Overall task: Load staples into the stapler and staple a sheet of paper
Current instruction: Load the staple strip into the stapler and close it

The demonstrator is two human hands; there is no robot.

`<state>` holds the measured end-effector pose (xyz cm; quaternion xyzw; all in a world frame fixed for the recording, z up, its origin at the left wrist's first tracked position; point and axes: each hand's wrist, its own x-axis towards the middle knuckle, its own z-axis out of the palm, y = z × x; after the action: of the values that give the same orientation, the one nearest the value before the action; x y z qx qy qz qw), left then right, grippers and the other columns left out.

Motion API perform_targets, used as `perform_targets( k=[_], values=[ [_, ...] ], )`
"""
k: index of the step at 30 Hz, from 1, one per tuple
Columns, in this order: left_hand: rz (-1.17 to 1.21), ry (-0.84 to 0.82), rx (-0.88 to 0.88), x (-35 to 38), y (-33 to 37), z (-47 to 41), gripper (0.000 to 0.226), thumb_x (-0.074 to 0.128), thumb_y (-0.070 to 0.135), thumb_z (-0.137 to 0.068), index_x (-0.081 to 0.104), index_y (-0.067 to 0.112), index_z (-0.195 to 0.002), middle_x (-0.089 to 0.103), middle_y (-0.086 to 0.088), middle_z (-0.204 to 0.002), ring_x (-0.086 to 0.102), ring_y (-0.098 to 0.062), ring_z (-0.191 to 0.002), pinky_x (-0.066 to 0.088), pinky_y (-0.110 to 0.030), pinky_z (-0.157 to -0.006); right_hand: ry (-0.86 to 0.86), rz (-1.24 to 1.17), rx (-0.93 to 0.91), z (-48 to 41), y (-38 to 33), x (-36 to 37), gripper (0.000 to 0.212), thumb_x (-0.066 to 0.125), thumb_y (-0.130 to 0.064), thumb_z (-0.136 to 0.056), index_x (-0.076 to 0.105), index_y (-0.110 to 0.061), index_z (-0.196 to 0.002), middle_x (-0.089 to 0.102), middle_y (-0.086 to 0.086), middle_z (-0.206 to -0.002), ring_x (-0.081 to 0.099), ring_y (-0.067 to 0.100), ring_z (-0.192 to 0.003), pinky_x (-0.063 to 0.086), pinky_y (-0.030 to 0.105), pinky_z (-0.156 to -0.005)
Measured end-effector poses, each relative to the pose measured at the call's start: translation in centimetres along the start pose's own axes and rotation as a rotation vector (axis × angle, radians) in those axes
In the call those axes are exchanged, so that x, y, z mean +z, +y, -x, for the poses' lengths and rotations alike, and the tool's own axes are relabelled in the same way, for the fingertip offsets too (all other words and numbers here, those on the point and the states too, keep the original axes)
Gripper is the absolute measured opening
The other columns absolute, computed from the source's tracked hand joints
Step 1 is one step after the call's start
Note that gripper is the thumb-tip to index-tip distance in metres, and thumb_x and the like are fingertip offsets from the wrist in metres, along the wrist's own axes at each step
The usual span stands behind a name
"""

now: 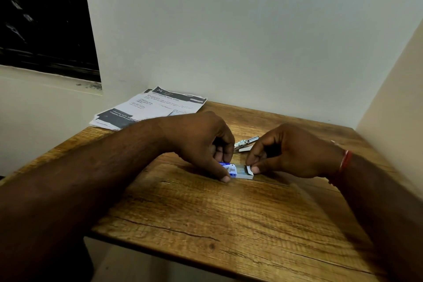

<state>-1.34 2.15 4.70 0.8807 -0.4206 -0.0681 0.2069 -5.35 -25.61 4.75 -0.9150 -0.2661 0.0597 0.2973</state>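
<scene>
Wood-grain worktop (206, 224) is set into a corner of pale walls, and its near part lies bare in front of the forearms. At mid-depth a small blue and white staple box (238, 170) is laid flat on the worktop, its long axis running left to right between the two hands. The blue end is gripped by the left hand (201, 142), fingers curled over it and thumb pressed at the near side. The white flap (249, 169) at the open right end is pinched by the right hand (288, 151), so the strip of staples would probably be drawn out rightward.

Just behind the box, between the hands, the metal stapler (246, 143) is seen lying slantwise, partly hidden; the right hand is judged the nearer one. At the far left corner, well apart, the printed sheets of paper (155, 107) are stacked loosely.
</scene>
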Motion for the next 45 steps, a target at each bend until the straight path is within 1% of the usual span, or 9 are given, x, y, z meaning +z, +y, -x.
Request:
perform_targets(
  k=[4, 9, 14, 19, 24, 31, 35, 40, 45],
  values=[
    [-0.027, 0.003, 0.002, 0.0, 0.2, 0.0, 0.034, 0.103, 0.046, -0.079, 0.085, 0.023, -0.098, 0.076, 0.014, -0.075, 0.065, 0.008, -0.059, 0.047, -0.007, -0.057, -0.007, 0.023, 0.003, 0.0, 0.0, 0.0, 0.013, 0.094, -0.029, -0.088, 0.09, -0.037, -0.097, 0.087, -0.003, -0.095, 0.081, 0.025, -0.091, 0.065, 0.053, -0.092],
    [-0.038, 0.012, 0.0, 0.1, 0.5, 0.0, 0.033, 0.102, 0.045, -0.08, 0.086, 0.023, -0.098, 0.075, 0.016, -0.073, 0.065, 0.008, -0.06, 0.047, -0.006, -0.057, -0.002, 0.031, -0.002, -0.1, 0.0, 0.2, 0.013, 0.093, -0.029, -0.088, 0.09, -0.037, -0.098, 0.087, 0.0, -0.097, 0.081, 0.029, -0.095, 0.062, 0.06, -0.095],
    [-0.04, 0.024, 0.007, 0.4, 0.7, 0.0, 0.032, 0.101, 0.047, -0.081, 0.085, 0.024, -0.098, 0.08, 0.008, -0.08, 0.066, 0.005, -0.062, 0.051, -0.011, -0.058, 0.016, 0.059, -0.018, -0.1, -0.1, 0.5, 0.013, 0.093, -0.027, -0.089, 0.09, -0.035, -0.099, 0.087, -0.005, -0.095, 0.081, 0.024, -0.093, 0.063, 0.056, -0.092],
    [-0.043, 0.042, 0.014, 0.6, 0.7, 0.0, 0.033, 0.101, 0.047, -0.08, 0.085, 0.024, -0.097, 0.08, 0.008, -0.078, 0.065, 0.006, -0.06, 0.049, -0.009, -0.057, 0.047, 0.064, -0.039, -0.3, -0.4, 1.1, 0.014, 0.093, -0.022, -0.089, 0.091, -0.03, -0.099, 0.087, -0.005, -0.095, 0.081, 0.023, -0.093, 0.063, 0.052, -0.091],
    [-0.065, 0.062, 0.037, 0.7, 0.9, -0.1, 0.033, 0.101, 0.052, -0.079, 0.085, 0.028, -0.097, 0.075, 0.015, -0.072, 0.067, 0.005, -0.06, 0.048, -0.009, -0.057, 0.075, 0.053, -0.06, -0.4, -0.8, 1.8, 0.012, 0.094, -0.022, -0.088, 0.09, -0.028, -0.097, 0.086, -0.013, -0.092, 0.081, 0.007, -0.085, 0.067, 0.034, -0.083],
    [-0.066, 0.091, 0.051, 0.9, 0.7, -0.2, 0.035, 0.101, 0.054, -0.078, 0.085, 0.027, -0.095, 0.078, 0.011, -0.076, 0.069, 0.003, -0.061, 0.05, -0.01, -0.057, 0.087, 0.016, -0.07, -0.5, -0.6, 1.7, 0.013, 0.094, -0.019, -0.089, 0.089, -0.024, -0.1, 0.087, -0.01, -0.093, 0.083, 0.01, -0.086, 0.068, 0.042, -0.087],
    [-0.05, 0.099, 0.042, 1.0, 0.5, -0.3, 0.035, 0.101, 0.053, -0.077, 0.084, 0.027, -0.094, 0.08, 0.009, -0.079, 0.07, 0.002, -0.062, 0.052, -0.012, -0.057, 0.024, -0.048, -0.064, -0.4, -0.2, 1.2, 0.02, 0.094, -0.013, -0.089, 0.088, -0.021, -0.106, 0.088, -0.007, -0.099, 0.084, 0.011, -0.092, 0.068, 0.032, -0.09],
    [-0.04, 0.125, 0.053, 1.2, 0.4, -0.5, 0.036, 0.102, 0.052, -0.076, 0.083, 0.025, -0.09, 0.079, 0.011, -0.075, 0.068, 0.004, -0.059, 0.053, -0.013, -0.056, 0.057, -0.069, -0.063, -0.7, 0.1, 1.7, 0.023, 0.098, -0.011, -0.083, 0.087, -0.018, -0.103, 0.088, -0.003, -0.098, 0.085, 0.015, -0.091, 0.07, 0.044, -0.092],
    [-0.031, 0.121, 0.064, 1.3, 0.2, -0.6, 0.036, 0.102, 0.053, -0.076, 0.084, 0.026, -0.091, 0.08, 0.009, -0.078, 0.07, 0.004, -0.061, 0.05, -0.01, -0.056, 0.038, -0.063, -0.068, -0.7, 0.2, 1.6, 0.023, 0.097, -0.012, -0.085, 0.086, -0.019, -0.105, 0.087, -0.003, -0.099, 0.084, 0.014, -0.092, 0.07, 0.038, -0.09]
  ],
)
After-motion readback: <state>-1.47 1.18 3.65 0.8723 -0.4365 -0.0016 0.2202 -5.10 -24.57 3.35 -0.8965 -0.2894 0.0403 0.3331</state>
